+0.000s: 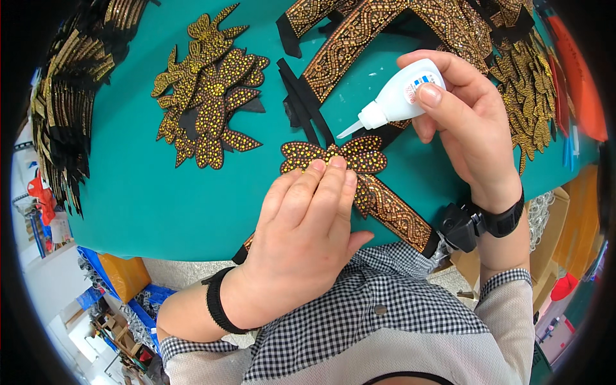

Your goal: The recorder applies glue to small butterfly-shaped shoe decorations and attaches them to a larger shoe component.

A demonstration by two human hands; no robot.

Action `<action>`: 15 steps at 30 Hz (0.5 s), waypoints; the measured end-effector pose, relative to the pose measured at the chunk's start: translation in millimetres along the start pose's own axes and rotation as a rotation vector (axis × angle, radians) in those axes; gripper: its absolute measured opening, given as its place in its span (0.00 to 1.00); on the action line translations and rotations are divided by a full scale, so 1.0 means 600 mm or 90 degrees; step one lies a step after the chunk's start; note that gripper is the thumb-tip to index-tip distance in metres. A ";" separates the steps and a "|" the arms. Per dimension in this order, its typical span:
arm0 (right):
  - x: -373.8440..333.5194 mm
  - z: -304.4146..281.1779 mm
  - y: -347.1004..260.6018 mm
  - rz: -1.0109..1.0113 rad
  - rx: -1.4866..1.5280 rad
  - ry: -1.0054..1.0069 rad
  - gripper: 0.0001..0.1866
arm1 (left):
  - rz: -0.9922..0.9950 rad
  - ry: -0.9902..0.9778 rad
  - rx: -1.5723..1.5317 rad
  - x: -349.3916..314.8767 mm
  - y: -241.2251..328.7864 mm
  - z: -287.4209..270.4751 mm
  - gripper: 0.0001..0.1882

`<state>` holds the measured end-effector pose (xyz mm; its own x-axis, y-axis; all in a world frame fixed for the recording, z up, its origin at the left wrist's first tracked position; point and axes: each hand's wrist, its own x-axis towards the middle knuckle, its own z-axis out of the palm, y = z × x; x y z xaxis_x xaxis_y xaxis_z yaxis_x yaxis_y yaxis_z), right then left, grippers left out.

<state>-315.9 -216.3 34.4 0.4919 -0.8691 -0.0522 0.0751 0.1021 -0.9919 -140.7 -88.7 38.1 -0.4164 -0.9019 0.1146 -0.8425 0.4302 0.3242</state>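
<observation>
Bottle (396, 97) sits pinched in right hand (471, 115), can't tell what's inside; left hand (301, 215) flat on studded patch (364, 153), green desk (173, 212), cardboard box (553, 228) nearby.

Green table (135, 218), curved edge in view. Left rim: a heap of black-and-gold strips (70, 83). Left of centre: a loose pile of dotted cutouts (212, 90), overlapping. Top: patterned bands (366, 38) with black ends, crossing and stacked. Black straps (308, 106) lie mid-table, just behind a dotted motif (364, 154) — that one sits over a diagonal band (401, 215). Right: a gold cutout heap (526, 90) — red sheet (581, 83) and blue sticks (569, 151) beside it.
</observation>
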 end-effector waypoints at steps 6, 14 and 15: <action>0.004 -0.002 0.002 -0.020 -0.003 -0.006 0.17 | -0.019 0.002 0.069 0.003 0.005 -0.003 0.33; 0.009 -0.019 0.016 -0.015 0.181 -0.043 0.14 | -0.070 -0.045 0.060 0.001 0.013 -0.026 0.36; 0.012 -0.021 0.016 -0.022 0.180 -0.043 0.14 | -0.070 -0.037 0.041 0.000 0.011 -0.025 0.37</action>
<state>-322.8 -227.8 23.3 0.5411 -0.8410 -0.0012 0.3272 0.2118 -0.9209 -140.9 -86.4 54.4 -0.3374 -0.9410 0.0266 -0.9038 0.3317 0.2705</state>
